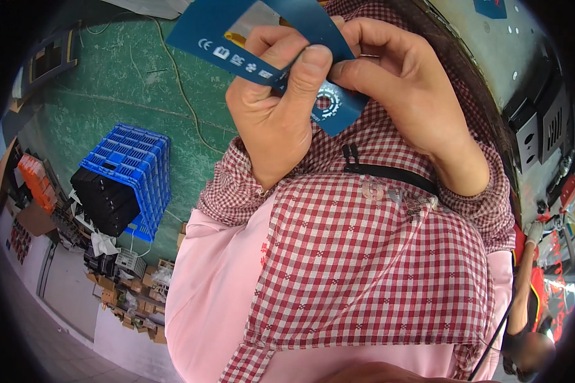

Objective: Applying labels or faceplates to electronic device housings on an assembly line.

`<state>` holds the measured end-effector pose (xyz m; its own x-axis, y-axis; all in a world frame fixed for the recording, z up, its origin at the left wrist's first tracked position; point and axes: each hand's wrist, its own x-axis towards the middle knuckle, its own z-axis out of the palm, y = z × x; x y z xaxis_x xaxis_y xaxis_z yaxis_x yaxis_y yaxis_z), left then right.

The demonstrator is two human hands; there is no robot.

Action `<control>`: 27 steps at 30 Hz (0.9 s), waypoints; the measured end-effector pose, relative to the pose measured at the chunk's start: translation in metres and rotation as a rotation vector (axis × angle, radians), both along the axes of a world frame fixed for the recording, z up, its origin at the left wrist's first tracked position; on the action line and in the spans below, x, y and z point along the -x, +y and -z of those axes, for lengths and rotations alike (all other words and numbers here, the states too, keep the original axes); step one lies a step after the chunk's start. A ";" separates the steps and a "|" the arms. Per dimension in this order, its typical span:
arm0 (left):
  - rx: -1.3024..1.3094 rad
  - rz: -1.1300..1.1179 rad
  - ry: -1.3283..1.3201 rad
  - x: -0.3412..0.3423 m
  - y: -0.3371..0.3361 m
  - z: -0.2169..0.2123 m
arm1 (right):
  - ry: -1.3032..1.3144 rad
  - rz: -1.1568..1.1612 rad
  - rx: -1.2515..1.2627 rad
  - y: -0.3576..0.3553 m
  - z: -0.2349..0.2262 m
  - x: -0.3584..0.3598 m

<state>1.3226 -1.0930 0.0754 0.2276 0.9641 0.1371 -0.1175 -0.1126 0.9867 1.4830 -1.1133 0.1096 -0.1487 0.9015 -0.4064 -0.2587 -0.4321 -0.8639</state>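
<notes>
A blue card package [227, 32] with a clear window and white symbols is held up close in front of my chest. My left hand [275, 108] grips its lower edge, thumb pressed flat on the blue card. My right hand [396, 83] pinches the same package from the right, fingers curled over its top edge. A small yellow part shows through the window [236, 39]. Below the hands lie my red checked sleeves and apron [364, 255] over pink clothing [217, 287].
A blue plastic crate [134, 159] holding black parts stands on the green floor [128, 83] at left. Cardboard boxes and clutter [134, 293] line the lower left. A grey machine [536, 115] runs along the right, where another person in red and black [536, 306] stands.
</notes>
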 end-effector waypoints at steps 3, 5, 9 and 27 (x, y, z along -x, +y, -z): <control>0.166 -0.011 -0.248 -0.003 0.004 0.004 | -0.085 -0.118 0.125 -0.001 -0.006 -0.004; 0.379 0.005 -0.306 0.000 0.000 -0.015 | -0.047 -0.091 0.150 -0.002 -0.009 -0.005; 0.798 -0.209 -0.437 -0.016 0.007 -0.047 | 0.293 0.034 0.103 0.006 -0.010 -0.009; 0.650 0.153 -0.630 -0.009 0.016 -0.034 | -0.526 -0.046 -0.848 0.016 -0.015 -0.008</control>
